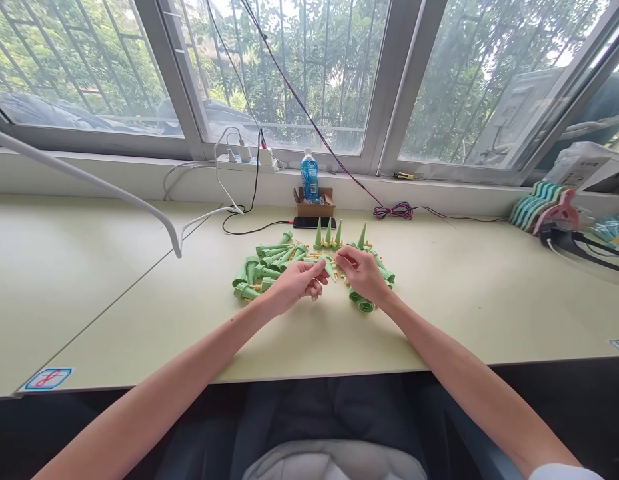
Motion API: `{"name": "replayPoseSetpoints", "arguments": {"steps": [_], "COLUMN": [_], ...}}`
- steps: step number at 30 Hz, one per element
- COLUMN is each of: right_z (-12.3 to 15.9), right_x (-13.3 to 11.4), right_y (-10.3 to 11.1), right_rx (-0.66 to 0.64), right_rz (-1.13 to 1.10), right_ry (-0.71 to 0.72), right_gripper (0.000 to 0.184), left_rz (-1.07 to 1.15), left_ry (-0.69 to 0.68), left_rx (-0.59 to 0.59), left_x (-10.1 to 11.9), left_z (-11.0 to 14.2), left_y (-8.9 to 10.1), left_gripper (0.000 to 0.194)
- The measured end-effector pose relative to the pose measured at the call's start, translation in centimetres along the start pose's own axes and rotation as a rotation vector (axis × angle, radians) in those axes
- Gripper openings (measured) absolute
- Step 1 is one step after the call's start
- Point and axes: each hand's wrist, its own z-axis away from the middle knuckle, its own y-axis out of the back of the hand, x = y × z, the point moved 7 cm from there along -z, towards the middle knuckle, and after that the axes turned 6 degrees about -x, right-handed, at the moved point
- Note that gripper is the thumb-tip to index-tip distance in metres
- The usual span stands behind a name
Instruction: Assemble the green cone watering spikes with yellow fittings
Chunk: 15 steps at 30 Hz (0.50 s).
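Observation:
My left hand (305,281) grips a green plastic watering spike (330,269) between thumb and fingers, its tip slanting down to the right. Close beside it, my right hand (362,272) has its fingers pinched together; whatever they may hold is too small to make out. Left of my hands lies a heap of green spikes (269,259), some with yellow valve pieces. Several spikes (328,233) stand point up behind my hands. More green spikes (366,306) lie around and partly under my right hand.
A phone (315,223) lies behind the spikes, before a small cardboard box (303,208) holding a blue bottle (310,177). A coiled red-black cable (394,211) lies to the right. A white lamp-like arm (114,190) reaches in from the left. Hangers (544,208) stand far right.

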Motion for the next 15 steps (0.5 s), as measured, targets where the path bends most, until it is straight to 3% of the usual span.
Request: {"name": "replayPoseSetpoints", "arguments": {"steps": [5, 15], "right_z": [0.0, 0.0], "right_x": [0.1, -0.1], "right_y": [0.0, -0.1], "right_rx": [-0.001, -0.027], "right_rz": [-0.012, -0.033], "right_ry": [-0.019, -0.049], "right_gripper": [0.023, 0.023], "left_rz": [-0.193, -0.579], "left_ry": [-0.108, -0.389], "left_rx": [0.025, 0.245], "left_x": [1.2, 2.7], "left_z": [0.5, 1.1], "left_y": [-0.2, 0.6], "left_gripper": [0.037, 0.027]}}
